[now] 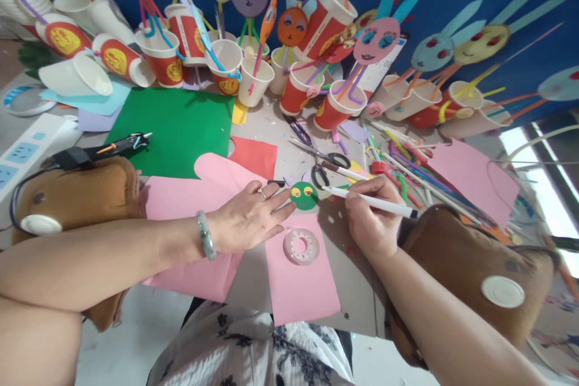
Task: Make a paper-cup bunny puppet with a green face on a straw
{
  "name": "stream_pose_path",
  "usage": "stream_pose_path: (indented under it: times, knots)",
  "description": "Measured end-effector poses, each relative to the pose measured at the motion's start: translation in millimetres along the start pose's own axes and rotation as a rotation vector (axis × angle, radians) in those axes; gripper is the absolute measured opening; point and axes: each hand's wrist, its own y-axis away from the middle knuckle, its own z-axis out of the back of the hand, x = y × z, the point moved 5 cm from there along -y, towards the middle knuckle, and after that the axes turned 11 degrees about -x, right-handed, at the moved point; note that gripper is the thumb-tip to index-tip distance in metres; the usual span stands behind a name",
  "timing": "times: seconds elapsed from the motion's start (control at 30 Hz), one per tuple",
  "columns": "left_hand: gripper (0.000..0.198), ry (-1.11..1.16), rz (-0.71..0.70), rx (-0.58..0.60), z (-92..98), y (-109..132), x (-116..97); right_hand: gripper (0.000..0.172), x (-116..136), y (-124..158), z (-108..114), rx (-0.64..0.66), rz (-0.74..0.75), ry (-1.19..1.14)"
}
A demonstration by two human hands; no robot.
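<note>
A small green paper disc [304, 196] with two yellow eye spots lies on the table in front of me. My left hand [246, 217] rests flat on pink paper [181, 202], fingers stretched out, fingertips touching the disc's left edge. A ring and a green bangle show on that hand and wrist. My right hand [371, 217] is closed around a white pen [371, 201] whose tip points left toward the disc.
A clear tape roll [301, 246] sits on a pink sheet near me. Scissors [323, 163] lie behind the disc, with green paper [178, 126], red paper, loose straws [416, 175], a glue gun [122, 145] and a power strip around. Several decorated paper cups [337, 108] crowd the back.
</note>
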Motion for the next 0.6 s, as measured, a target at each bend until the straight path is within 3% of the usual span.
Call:
stream_pose_path:
  times: [0.23,0.6]
  knots:
    - [0.036,-0.007,-0.007,0.003,0.8,-1,-1,0.009,20,1,-9,0.059,0.106,0.178]
    - [0.038,-0.017,-0.010,0.000,1.3,-1,-1,0.013,16,1,-12,0.071,0.096,0.221]
